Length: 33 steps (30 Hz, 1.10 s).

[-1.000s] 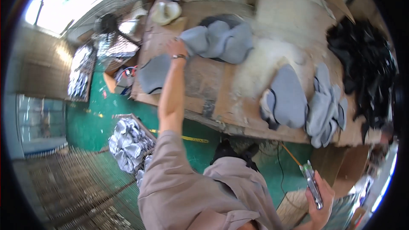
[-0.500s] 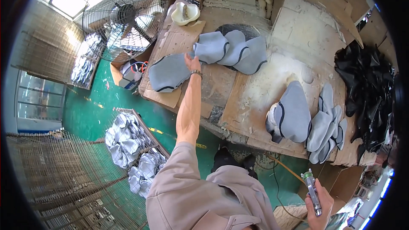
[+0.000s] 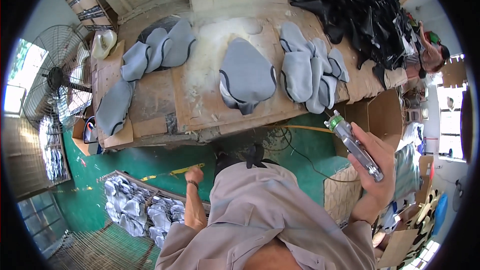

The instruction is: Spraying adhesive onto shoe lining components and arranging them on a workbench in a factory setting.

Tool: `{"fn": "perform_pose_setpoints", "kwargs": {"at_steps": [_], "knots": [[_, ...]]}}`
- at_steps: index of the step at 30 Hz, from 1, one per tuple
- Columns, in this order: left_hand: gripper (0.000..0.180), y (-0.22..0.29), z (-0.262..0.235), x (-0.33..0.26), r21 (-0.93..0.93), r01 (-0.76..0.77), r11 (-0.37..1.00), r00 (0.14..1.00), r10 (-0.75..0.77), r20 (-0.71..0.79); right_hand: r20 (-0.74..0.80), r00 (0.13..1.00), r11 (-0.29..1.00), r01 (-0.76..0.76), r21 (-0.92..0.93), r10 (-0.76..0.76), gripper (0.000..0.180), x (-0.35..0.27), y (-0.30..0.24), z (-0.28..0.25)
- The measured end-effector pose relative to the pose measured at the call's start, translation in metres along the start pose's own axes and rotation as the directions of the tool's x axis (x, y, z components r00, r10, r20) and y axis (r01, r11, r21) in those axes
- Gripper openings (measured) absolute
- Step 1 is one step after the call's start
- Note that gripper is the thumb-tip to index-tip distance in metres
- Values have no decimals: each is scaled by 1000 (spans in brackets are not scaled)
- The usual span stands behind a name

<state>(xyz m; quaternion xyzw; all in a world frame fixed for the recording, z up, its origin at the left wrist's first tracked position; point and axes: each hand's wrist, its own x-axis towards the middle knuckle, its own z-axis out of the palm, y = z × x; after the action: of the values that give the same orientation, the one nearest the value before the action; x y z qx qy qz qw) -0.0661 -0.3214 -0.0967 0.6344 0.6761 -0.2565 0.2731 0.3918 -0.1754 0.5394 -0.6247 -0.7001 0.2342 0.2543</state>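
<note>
My right hand (image 3: 372, 167) is wrapped round a metal spray gun (image 3: 355, 146) with a green ring near its front, held off the table's front edge. My left hand (image 3: 194, 175) hangs below the table edge, curled into a fist, with nothing seen in it. A grey fabric piece with black edging (image 3: 247, 72) lies at the table's middle, over something whitish that is mostly hidden. Overlapping grey pieces (image 3: 159, 47) lie to its left, and a single grey piece (image 3: 114, 107) rests near the left corner. More grey pieces (image 3: 298, 77) are heaped to the right.
Cardboard covers the worktable (image 3: 150, 115). A black pile of sheet material (image 3: 357, 15) fills its far right, with a person (image 3: 431, 55) beyond. A pale bowl (image 3: 104, 44) and a large fan (image 3: 56, 77) stand left. Mesh racks with grey pieces (image 3: 125, 202) are at lower left. A hose (image 3: 300, 128) runs near the right.
My left hand has drawn back from the grey pieces on the left and closed. The view has swung right; the spray gun is still in my right hand, now higher in the picture.
</note>
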Motion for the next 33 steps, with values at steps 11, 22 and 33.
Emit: {"fn": "perform_pose_setpoints", "kwargs": {"at_steps": [11, 22, 33], "knots": [[29, 32, 85, -92, -810, 491, -319, 783, -245, 571, -61, 997, 999, -47, -2, 46, 53, -59, 50, -41], [26, 78, 8, -52, -959, 280, -44, 922, -267, 281, 60, 985, 987, 163, -4, -162, 70, -88, 62, -41], [25, 7, 108, -93, -858, 450, -248, 849, -177, 497, 69, 993, 991, 103, -91, -96, 74, -95, -56, 20]]}}
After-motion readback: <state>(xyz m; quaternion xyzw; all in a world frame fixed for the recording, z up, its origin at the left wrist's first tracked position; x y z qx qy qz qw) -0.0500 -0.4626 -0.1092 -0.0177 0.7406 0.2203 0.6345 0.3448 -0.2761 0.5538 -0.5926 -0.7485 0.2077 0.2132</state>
